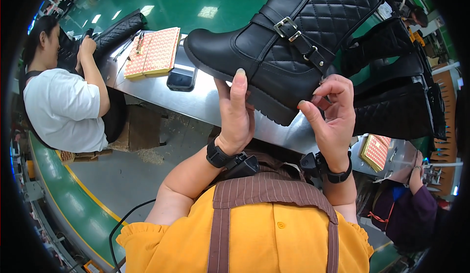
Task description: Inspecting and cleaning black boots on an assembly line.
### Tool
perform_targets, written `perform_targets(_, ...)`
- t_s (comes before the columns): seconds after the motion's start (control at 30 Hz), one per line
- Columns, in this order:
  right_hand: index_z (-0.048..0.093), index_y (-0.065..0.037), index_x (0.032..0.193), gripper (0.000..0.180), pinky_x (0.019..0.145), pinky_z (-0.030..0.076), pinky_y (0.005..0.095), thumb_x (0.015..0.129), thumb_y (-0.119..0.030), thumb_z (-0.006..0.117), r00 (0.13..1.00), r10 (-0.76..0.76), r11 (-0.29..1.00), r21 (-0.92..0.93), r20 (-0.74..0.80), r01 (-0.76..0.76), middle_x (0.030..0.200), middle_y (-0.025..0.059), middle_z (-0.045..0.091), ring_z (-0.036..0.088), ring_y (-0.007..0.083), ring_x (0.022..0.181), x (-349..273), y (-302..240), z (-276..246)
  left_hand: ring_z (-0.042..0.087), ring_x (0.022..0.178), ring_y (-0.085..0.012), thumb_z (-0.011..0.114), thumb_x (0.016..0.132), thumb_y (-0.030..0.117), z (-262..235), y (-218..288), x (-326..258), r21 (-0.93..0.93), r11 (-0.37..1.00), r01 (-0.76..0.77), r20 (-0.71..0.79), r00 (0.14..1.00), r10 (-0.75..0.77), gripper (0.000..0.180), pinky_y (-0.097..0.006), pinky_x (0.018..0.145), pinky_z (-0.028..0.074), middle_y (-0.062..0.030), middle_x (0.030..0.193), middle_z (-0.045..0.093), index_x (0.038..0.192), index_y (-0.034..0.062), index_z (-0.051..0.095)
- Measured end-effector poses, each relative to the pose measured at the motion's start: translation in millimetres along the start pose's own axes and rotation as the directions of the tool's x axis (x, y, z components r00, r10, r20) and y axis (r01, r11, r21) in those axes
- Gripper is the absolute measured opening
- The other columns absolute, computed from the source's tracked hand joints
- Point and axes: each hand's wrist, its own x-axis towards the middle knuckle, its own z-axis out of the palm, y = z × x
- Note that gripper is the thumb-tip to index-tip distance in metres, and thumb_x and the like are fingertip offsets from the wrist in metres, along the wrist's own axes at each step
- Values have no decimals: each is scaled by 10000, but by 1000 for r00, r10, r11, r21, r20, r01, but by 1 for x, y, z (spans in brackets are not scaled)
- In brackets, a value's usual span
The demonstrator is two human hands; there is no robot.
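Note:
A black ankle-strapped boot (274, 43) with quilted panels and a silver buckle (288, 29) is held up before me, toe to the left. My left hand (237, 109) grips it under the arch, thumb up against the sole's edge and fingers hidden beneath. My right hand (333, 114) is at the heel, with thumb and curled fingertips against the heel's edge. A small red spot shows at the right thumb's tip; whether anything thin lies between those fingers I cannot tell. Black bands with small devices are strapped round both wrists.
Below the boot runs a metal worktable (205, 97) bearing a phone (181, 79) and a red-patterned yellow pad (154, 53) with pens. More black boots (391, 102) stand at right. A co-worker (68, 97) handles a boot at left; another person (406, 209) sits at lower right.

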Motion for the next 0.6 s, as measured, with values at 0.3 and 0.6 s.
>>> perform_targets(0.3,517,-16,1340,436,713,511,302,966,-222,605,983,131,982,116,129,-146,1046,97,616,594,167,801,14,8,-7,493,1294,-279,373,998,558,-19,-6,26,40,965,261,299,918,-261,720,-416,1113,365,-153,1435,481,1496,40,328)
perform_targets(0.6,598,-36,1270,521,726,521,369,837,-280,751,984,-116,847,-504,138,170,1033,126,696,682,279,819,-12,33,14,547,1172,-231,768,829,136,-5,3,20,734,435,-522,519,844,137,562,-384,1050,386,-136,1310,571,1315,-18,531)
